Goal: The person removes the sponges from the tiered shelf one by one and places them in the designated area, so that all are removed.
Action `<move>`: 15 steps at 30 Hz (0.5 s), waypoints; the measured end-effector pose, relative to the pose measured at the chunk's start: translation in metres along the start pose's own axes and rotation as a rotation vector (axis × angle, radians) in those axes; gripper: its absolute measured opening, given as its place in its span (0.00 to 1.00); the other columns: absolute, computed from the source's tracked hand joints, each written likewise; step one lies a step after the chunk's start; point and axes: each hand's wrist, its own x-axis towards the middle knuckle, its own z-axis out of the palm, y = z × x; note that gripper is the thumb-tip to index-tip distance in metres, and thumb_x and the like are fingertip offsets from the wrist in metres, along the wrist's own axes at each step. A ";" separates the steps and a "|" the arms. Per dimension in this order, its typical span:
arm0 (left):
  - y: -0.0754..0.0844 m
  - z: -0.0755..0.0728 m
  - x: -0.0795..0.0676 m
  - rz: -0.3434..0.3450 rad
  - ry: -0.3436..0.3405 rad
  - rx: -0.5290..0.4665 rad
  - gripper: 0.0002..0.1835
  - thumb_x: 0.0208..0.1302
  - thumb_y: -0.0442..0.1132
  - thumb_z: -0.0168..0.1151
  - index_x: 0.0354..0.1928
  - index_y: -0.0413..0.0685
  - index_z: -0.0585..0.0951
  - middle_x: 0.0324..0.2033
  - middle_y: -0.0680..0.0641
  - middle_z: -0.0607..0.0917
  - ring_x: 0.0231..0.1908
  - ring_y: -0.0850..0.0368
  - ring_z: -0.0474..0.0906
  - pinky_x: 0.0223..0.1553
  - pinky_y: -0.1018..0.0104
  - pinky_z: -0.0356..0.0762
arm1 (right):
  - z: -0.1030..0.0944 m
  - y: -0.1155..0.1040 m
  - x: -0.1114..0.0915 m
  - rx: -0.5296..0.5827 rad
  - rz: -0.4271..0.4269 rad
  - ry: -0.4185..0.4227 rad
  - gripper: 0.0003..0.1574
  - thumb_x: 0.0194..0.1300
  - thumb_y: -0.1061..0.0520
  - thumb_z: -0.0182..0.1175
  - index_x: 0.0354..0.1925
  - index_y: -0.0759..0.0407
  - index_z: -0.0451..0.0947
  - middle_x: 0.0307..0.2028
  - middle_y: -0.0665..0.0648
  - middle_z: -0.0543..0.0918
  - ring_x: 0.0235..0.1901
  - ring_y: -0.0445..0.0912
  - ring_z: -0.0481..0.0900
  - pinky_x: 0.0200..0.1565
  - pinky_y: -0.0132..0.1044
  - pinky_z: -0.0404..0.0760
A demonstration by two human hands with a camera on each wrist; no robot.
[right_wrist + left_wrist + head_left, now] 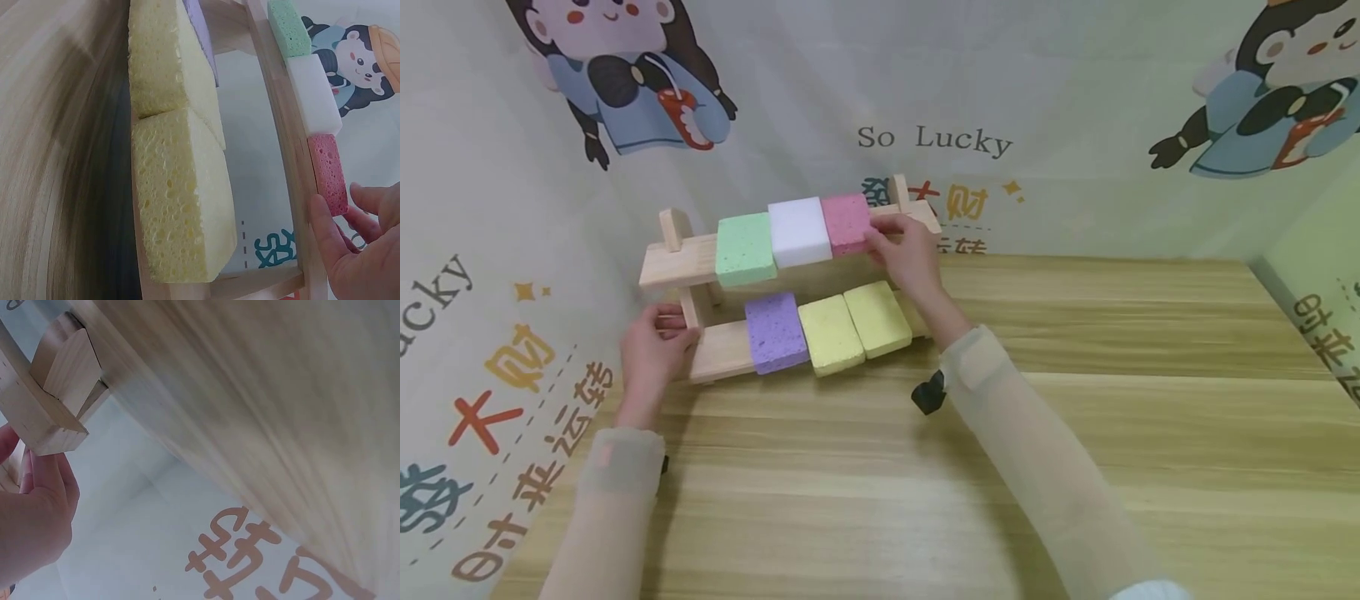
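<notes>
A two-tier wooden rack [722, 354] holds a row of block sponges on each shelf. My left hand [655, 346] grips its left end, thumb in front by the lower shelf and fingers behind the upright. On the upper shelf, a pink sponge [847, 223] sits at the right of the row, beside a white sponge [800, 231] and a green sponge [746, 248]. Thumb and fingers of my right hand [910, 254] pinch the pink sponge's right end. Below lie a purple sponge [777, 332] and two yellow sponges [175, 200], side by side.
The rack stands at the back left of a wood-grain table [880, 492]. Close behind and to its left hang printed cloth walls [805, 92]. Wooden pegs [674, 229] stick up near both ends of the upper shelf. A small black object [928, 393] shows beside the right sleeve.
</notes>
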 end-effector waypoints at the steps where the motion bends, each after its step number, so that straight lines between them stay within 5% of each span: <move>1: 0.000 0.000 0.000 -0.001 -0.001 0.001 0.23 0.66 0.35 0.63 0.62 0.37 0.73 0.53 0.35 0.82 0.29 0.80 0.67 0.34 0.84 0.67 | 0.000 0.000 0.000 0.007 0.007 0.008 0.19 0.70 0.59 0.61 0.57 0.63 0.79 0.53 0.62 0.82 0.42 0.48 0.85 0.43 0.33 0.86; 6: 0.002 0.000 -0.002 -0.012 -0.004 0.005 0.23 0.66 0.36 0.63 0.61 0.37 0.73 0.53 0.35 0.82 0.29 0.79 0.67 0.35 0.83 0.67 | 0.000 0.001 0.003 0.024 0.012 0.043 0.17 0.69 0.62 0.60 0.55 0.65 0.80 0.52 0.64 0.83 0.41 0.48 0.85 0.48 0.39 0.85; 15: 0.002 0.000 0.001 -0.035 -0.006 0.003 0.24 0.66 0.36 0.63 0.62 0.38 0.73 0.54 0.36 0.81 0.40 0.61 0.76 0.39 0.77 0.68 | -0.006 0.003 0.003 0.093 0.016 0.082 0.17 0.68 0.65 0.61 0.55 0.66 0.81 0.52 0.66 0.85 0.45 0.51 0.86 0.48 0.36 0.85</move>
